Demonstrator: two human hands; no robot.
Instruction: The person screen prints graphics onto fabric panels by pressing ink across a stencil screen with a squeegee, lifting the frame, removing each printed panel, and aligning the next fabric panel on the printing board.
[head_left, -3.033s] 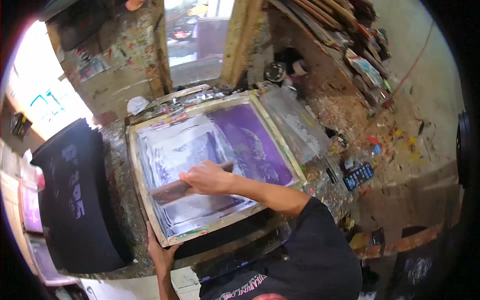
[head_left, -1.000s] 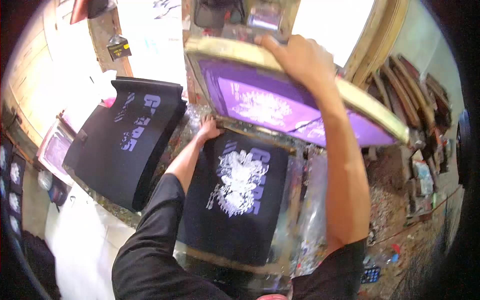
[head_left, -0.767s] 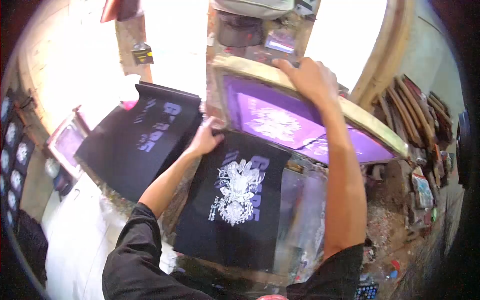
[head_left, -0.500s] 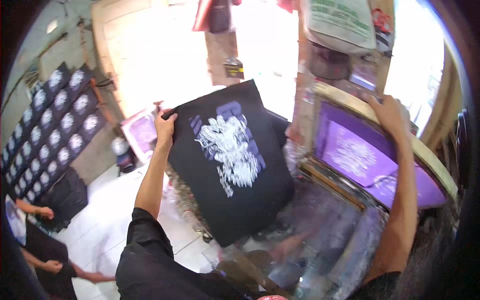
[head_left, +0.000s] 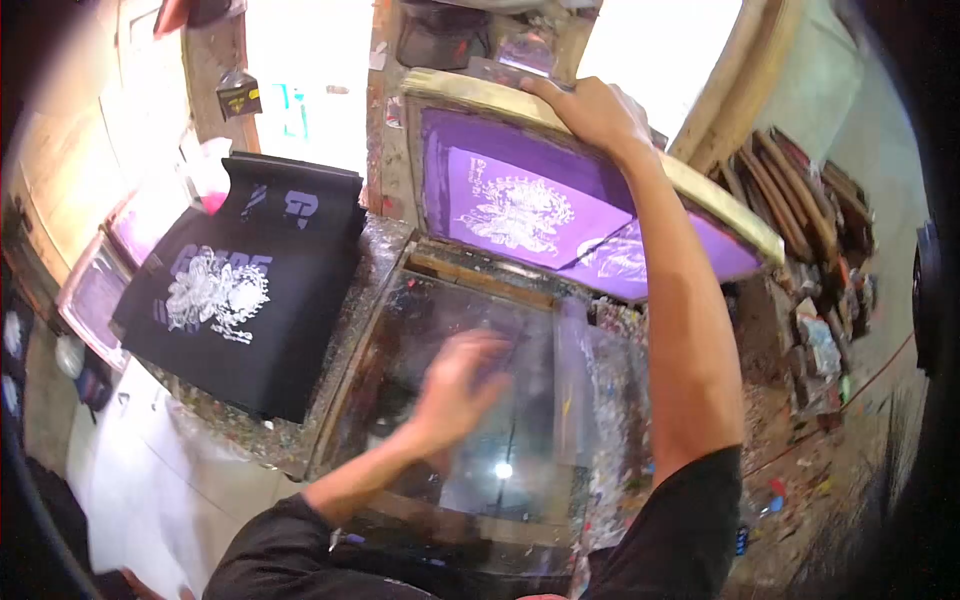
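Note:
A screen-printing frame (head_left: pixel 720 205) with purple mesh is tilted up at the back of the table, a pale design showing on it. My right hand (head_left: pixel 600 118) is closed over its top wooden edge. Over the dark glassy printing surface (head_left: pixel 530 400), my left hand (head_left: pixel 455 385) is smeared by motion, and nothing shows in it. To the left lies a black fabric panel (head_left: pixel 290 350) with a white print. A second black printed piece (head_left: pixel 335 200) shows just behind it.
A smaller purple screen (head_left: pixel 95 290) leans at the far left. Wooden frames (head_left: pixel 790 195) are stacked at the right. A paint-crusted ledge (head_left: pixel 625 420) borders the printing surface. Below left is a pale tiled floor (head_left: pixel 230 480).
My left hand has let go of the black fabric panel, which now lies at the left, and has moved over the printing surface. My right hand still grips the raised frame. The view has turned right.

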